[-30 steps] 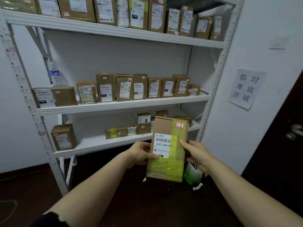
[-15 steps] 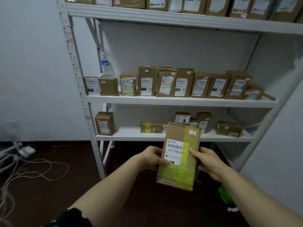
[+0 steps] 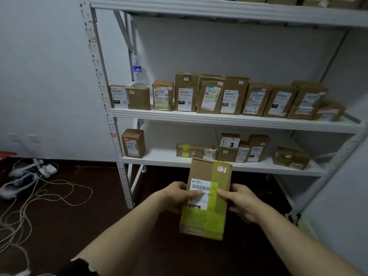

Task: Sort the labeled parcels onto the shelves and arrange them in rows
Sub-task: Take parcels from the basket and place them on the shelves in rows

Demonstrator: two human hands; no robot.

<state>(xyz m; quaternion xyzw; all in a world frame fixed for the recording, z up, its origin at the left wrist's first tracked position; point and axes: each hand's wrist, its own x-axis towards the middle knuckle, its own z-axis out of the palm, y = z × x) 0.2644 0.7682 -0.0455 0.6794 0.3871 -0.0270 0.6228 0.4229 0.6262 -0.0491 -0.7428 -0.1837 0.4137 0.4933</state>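
I hold a tall brown cardboard parcel point(image 3: 207, 198) upright in front of the shelving. It carries a white barcode label, yellow-green tape and a small handwritten sticker at its top right. My left hand point(image 3: 177, 196) grips its left edge, thumb on the label. Gripping the right edge is my right hand point(image 3: 242, 202), thumb on the tape. Behind the parcel stands the white metal shelf rack point(image 3: 229, 118). A row of labeled parcels point(image 3: 219, 96) fills the middle shelf. The lower shelf point(image 3: 159, 161) holds several scattered parcels with a gap at its left.
A water bottle point(image 3: 138, 71) stands at the back left of the middle shelf. Loose white cables and a charger point(image 3: 45, 170) lie on the dark floor at the left. A white wall closes in on the right. The top shelf edge point(image 3: 219, 7) runs overhead.
My view has swung left and closer to the rack, so the cables on the floor appear and the wall sign is gone. Both thumbs have slid inward across the parcel's front.
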